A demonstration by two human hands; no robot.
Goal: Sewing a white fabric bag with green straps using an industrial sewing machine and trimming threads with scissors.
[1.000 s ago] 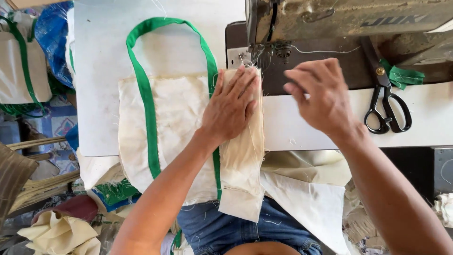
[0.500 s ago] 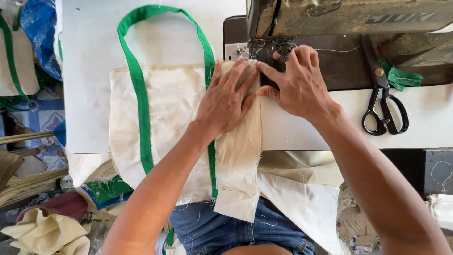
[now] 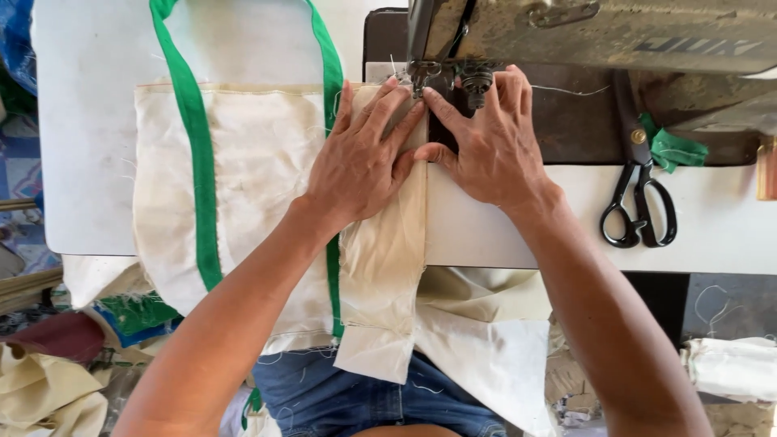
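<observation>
Flat, both open: left hand (image 3: 360, 166) on cream cloth bag (image 3: 259, 178), right hand (image 3: 486, 146) beside presser foot (image 3: 425, 77).

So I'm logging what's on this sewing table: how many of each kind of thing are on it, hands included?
Hands: 2, left hand and right hand, both flat on the cloth
Cream bag with green straps: 1
Sewing machine: 1
Black-handled scissors: 1
Green fabric scrap: 1
Total: 6

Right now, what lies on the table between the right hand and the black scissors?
Head view: nothing. From the right hand to the scissors, only bare white table shows.
</observation>
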